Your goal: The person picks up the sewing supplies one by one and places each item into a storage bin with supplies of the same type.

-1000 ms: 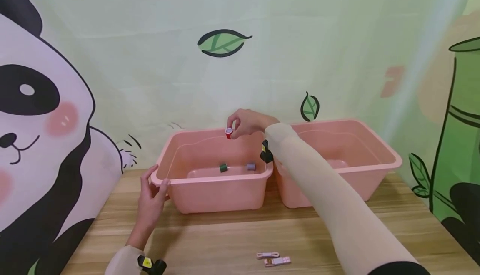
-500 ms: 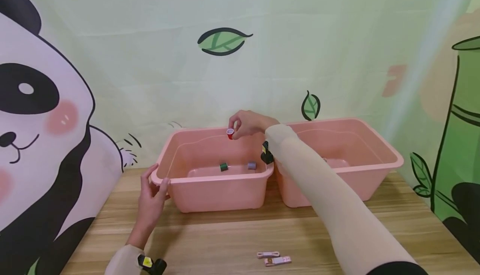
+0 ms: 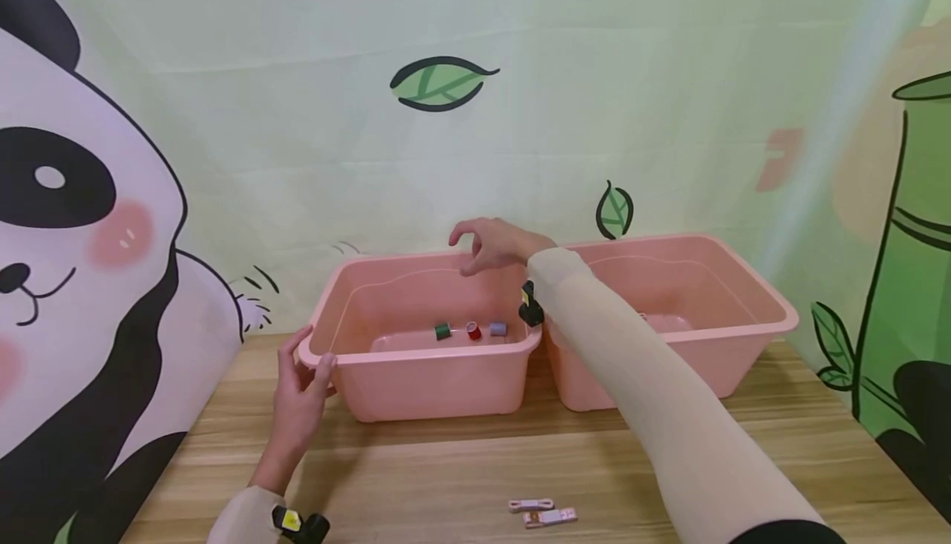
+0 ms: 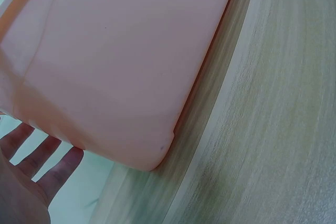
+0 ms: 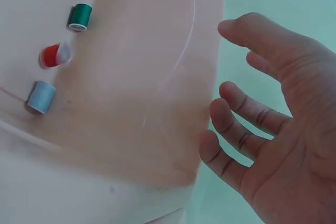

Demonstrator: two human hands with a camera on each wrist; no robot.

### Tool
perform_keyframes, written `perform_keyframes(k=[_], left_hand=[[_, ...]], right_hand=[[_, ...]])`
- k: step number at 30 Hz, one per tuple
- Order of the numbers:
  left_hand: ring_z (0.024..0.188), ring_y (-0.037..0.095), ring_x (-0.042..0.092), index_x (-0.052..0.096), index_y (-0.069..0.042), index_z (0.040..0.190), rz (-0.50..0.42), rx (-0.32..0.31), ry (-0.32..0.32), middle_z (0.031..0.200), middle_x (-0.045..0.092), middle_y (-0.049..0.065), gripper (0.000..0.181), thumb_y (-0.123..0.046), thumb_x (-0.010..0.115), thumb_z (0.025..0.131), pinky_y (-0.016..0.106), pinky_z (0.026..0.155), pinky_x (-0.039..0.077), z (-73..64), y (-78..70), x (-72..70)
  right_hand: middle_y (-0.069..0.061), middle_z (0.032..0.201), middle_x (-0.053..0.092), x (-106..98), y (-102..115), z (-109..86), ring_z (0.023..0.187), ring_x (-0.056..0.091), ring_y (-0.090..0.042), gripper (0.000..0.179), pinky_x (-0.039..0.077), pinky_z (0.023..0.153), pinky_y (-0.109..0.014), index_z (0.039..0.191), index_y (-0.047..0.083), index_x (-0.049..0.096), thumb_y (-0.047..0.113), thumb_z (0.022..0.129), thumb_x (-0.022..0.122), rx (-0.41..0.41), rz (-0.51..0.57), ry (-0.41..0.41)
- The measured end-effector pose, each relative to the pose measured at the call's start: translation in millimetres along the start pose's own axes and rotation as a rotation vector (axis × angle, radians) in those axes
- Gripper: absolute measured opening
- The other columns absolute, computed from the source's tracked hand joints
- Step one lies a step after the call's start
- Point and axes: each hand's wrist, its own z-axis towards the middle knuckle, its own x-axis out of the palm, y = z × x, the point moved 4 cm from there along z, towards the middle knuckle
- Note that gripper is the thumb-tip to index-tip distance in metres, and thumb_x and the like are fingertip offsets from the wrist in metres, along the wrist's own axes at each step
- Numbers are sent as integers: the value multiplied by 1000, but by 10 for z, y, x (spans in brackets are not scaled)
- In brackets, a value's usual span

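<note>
Three small thread spools lie on the floor of the left pink bin (image 3: pixel 431 387): a green spool (image 3: pixel 442 331), a red spool (image 3: pixel 473 331) and a pale blue spool (image 3: pixel 498 329). My right hand (image 3: pixel 494 244) hovers over the back right part of this bin with thumb and fingers spread, holding nothing. In the right wrist view the red spool (image 5: pixel 51 55) is partly blurred, between the green spool (image 5: pixel 80 17) and the blue spool (image 5: pixel 41 97). My left hand (image 3: pixel 299 395) holds the front left corner of the bin, thumb at the front and fingers along the side.
A second pink bin (image 3: pixel 743 338) stands close on the right, its inside partly hidden by my right arm. Two small pinkish flat items, a thin one (image 3: pixel 531 505) and a wider one (image 3: pixel 550 517), lie on the wooden table (image 3: pixel 416 470) in front. A printed backdrop hangs behind.
My right hand has let go of the red spool, which dropped into the left bin between the green and blue ones. The fingers have spread. My left hand has stayed in place.
</note>
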Motion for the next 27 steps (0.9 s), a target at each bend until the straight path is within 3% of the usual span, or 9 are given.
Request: perform_keyframes(k=[4,8,17,27], left_hand=[[111,0,57,23,-23,160,-14,6,0,158,40,21,60,-25,54,108,21,76,59,-7,-14,-1],[111,1,57,24,-23,159,-12,5,-4,157,41,21,60,-26,54,108,21,77,59,-5,-13,-1],[114,6,57,23,-26,159,3,-9,-3,159,40,18,60,-29,54,108,21,78,58,-9,-27,6],[120,19,56,23,-26,159,7,-17,-7,159,39,18,59,-26,53,108,21,78,58,-8,-12,12]], right_hand=[[-13,118,59,-11,1,3,105,57,-30,62,57,95,-47,144,23,52,27,90,80,-4,2,-2],[-10,121,58,-9,-8,-14,108,56,-29,59,55,97,-48,143,24,54,30,90,80,20,-4,-1],[-6,122,58,-31,-25,-58,109,57,-26,58,56,95,-43,142,25,54,34,90,80,39,-28,-4],[-8,120,60,-201,67,-145,107,59,-27,56,58,92,-44,142,24,55,35,91,78,5,-84,-2]])
